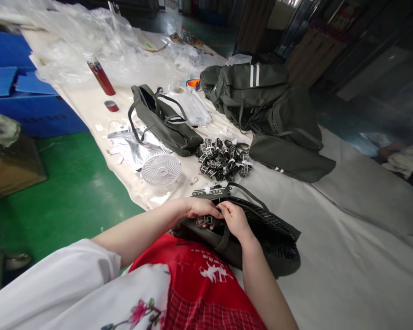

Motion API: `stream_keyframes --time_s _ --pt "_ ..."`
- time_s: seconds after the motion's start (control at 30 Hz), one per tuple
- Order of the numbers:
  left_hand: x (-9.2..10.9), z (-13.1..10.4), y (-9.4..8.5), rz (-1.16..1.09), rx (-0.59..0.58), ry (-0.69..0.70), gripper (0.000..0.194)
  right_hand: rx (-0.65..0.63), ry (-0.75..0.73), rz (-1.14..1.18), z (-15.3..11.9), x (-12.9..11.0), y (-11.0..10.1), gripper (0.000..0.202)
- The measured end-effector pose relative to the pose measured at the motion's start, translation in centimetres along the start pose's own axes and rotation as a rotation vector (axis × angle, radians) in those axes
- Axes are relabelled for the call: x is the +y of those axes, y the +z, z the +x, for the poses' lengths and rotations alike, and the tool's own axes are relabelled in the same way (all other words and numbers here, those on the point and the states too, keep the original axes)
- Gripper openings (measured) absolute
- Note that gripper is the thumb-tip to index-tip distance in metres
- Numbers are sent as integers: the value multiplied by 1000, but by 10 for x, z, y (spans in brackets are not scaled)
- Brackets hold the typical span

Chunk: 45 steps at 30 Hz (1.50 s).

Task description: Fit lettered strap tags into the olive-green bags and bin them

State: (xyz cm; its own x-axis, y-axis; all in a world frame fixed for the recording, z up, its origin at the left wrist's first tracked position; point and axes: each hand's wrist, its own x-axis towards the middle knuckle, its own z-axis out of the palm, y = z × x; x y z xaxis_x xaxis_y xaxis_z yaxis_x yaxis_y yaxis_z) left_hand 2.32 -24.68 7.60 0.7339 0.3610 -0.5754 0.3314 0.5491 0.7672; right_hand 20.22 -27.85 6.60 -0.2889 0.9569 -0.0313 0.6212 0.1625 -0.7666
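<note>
At the near edge of the table (358, 238), in the head view, an open dark bag (278, 263) lies against a red apron (189, 263), its mouth gaping to show a printed lining. Both hands are at the bag's left end. The left hand (202, 211) curls its fingers around a small dark fitting (206, 221), fingertips showing beneath it. The right hand (236, 219) comes in from the other side, thumb and forefinger pressed together near the left fingertips; what they pinch is too small to tell. One handle of the bag arches up behind the hands, and a folded strap (209, 191) with white lettering lies just beyond them. Past that sits a pile of lettered straps (223, 158), with a white fan (161, 169) to its left. A second bag (165, 123) lies tilted behind the fan, and a heap of bags (265, 98) fills the right. Farther left stand a red can (101, 77) and, near it, a red cap (111, 106).
</note>
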Motion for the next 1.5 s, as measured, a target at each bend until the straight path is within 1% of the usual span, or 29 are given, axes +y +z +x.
stream_keyframes --time_s 0.07,0.1,0.13,0.17,0.2,0.27,0.3,0.33,0.4,0.5,0.57,0.63,0.73,0.77,0.8,0.9,1.0,1.13,1.23,1.3,1.37,1.43,1.47,1.5 --pt "-10 -2 1 -121 -52 77 31 6 -6 -30 -4 0 -2 26" --pt "-15 -6 0 -125 -62 127 33 2 -2 -27 -6 0 -3 26" --pt "-19 -11 0 -93 -47 179 34 3 2 -20 -8 0 -3 26" --pt "-23 -16 -1 -26 -5 228 34 4 5 -12 -9 0 -3 26" --pt "-25 -21 -2 63 62 268 33 6 7 -2 -9 0 -2 27" --pt "-30 -27 -4 231 210 319 31 3 15 18 -9 -1 0 28" --pt "-31 -29 -4 282 265 337 32 -1 22 27 -8 -2 0 29" --pt "-33 -30 -4 305 292 353 33 -7 32 35 -7 -2 1 29" --pt "-36 -30 -5 290 296 378 36 -14 58 56 -6 0 3 30" --pt "-41 -29 -2 242 303 401 37 32 102 125 -5 3 3 33" --pt "-45 -29 1 231 344 424 36 60 116 193 -6 4 1 33" --pt "-49 -27 6 294 456 467 34 6 100 249 -9 3 -3 31" --pt "-55 -24 12 456 699 516 27 -151 28 289 -13 -2 -7 28" --pt "-57 -23 13 493 750 516 24 -190 4 295 -13 -5 -9 27" --pt "-58 -22 14 518 776 512 22 -217 -17 297 -14 -7 -9 26" --pt "-58 -21 14 554 776 493 20 -271 -49 282 -13 -11 -10 25" --pt "-55 -22 14 551 766 476 20 -303 -50 241 -11 -12 -9 24" --pt "-53 -24 16 535 773 458 20 -296 -54 176 -10 -12 -5 25" --pt "-54 -27 17 521 738 498 23 -283 -60 159 -11 -13 -3 24" --pt "-55 -29 16 448 661 538 31 -273 -60 161 -12 -13 -3 24" --pt "-57 -31 13 304 532 552 37 -273 -57 167 -13 -13 -4 24" --pt "-58 -31 10 160 411 542 37 -275 -52 171 -15 -11 -5 24" --pt "-58 -30 9 114 377 535 37 -273 -51 172 -15 -10 -5 23" --pt "-59 -28 9 90 372 531 38 -269 -50 173 -16 -9 -6 23"
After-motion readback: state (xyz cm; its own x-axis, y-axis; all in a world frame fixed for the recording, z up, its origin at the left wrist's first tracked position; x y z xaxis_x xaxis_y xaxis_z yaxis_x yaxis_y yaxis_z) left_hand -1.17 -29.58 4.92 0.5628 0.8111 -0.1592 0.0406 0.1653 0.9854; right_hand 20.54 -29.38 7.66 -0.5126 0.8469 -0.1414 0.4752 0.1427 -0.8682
